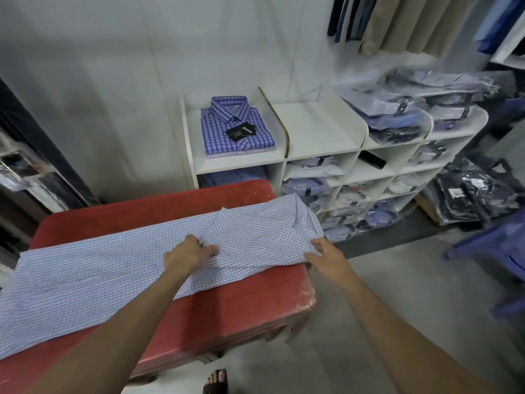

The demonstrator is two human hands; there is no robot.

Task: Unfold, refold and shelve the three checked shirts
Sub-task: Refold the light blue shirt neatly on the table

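Shirt (113, 268) — thin, limp checked cotton — lies spread on the red table (227, 322), left hand (189, 253) pinching a fold mid-body, right hand (326, 255) gripping the near collar-end edge — best held at seams, it slides and creases.

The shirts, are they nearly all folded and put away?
Partly. A folded blue checked shirt sits on the shelf, with what looks like another under it. A pale checked shirt lies on the red table, half folded, with the left hand and right hand on it. It still needs finishing and shelving.
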